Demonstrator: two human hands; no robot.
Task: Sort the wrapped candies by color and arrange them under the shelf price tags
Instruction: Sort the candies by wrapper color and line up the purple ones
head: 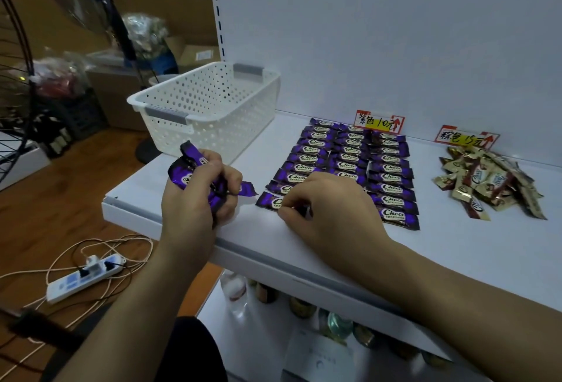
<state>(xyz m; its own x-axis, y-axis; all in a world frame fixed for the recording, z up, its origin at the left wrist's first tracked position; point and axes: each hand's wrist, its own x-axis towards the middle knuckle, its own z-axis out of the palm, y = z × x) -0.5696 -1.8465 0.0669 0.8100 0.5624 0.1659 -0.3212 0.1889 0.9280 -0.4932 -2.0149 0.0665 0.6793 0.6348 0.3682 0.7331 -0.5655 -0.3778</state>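
Observation:
Purple wrapped candies (pixel 349 158) lie in three neat columns on the white shelf (pixel 456 245), below a red and yellow price tag (pixel 379 121). My left hand (pixel 194 196) grips a bunch of purple candies (pixel 194 169) at the shelf's left front edge. My right hand (pixel 328 208) pinches the nearest purple candy (pixel 269 200) at the bottom of the left column, flat on the shelf. Gold and brown candies (pixel 486 182) sit in a loose heap under a second price tag (pixel 465 138) at the right.
A white perforated basket (pixel 206 105) stands at the shelf's back left, with nothing visible inside. Left of the shelf are a fan (pixel 18 83), a power strip (pixel 85 278) with cables on the wooden floor, and boxes. Bottles stand on the lower shelf (pixel 304 308).

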